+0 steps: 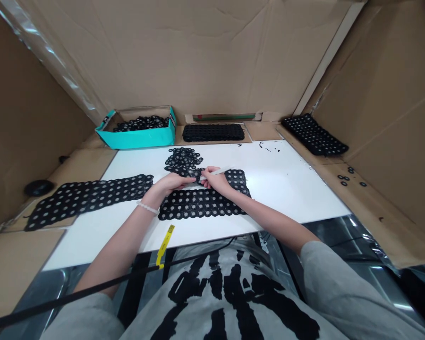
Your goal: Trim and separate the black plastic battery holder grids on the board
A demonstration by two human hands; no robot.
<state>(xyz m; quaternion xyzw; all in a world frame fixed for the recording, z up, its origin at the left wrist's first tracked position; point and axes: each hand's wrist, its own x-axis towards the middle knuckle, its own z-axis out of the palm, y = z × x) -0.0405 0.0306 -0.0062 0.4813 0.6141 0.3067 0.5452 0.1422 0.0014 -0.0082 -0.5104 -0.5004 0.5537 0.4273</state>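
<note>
A black sheet of joined rings [201, 203] lies on the white board [290, 189] in front of me. My left hand [175, 182] presses flat on its upper edge, fingers stretched out toward the right. My right hand [214, 179] is closed around a thin white stick-like tool [222, 171], its tip at the sheet just beside the left fingertips. A heap of loose black rings [184, 157] sits right behind both hands. A bead bracelet [147, 208] circles my left wrist.
A long black ring sheet [88, 196] stretches off the board's left side. At the back stand a teal box [138, 134] of rings and a black stack [213, 132]; another stack [315, 134] rests at right. Loose rings [345, 178] dot the cardboard. Yellow tag [165, 243] at the near edge.
</note>
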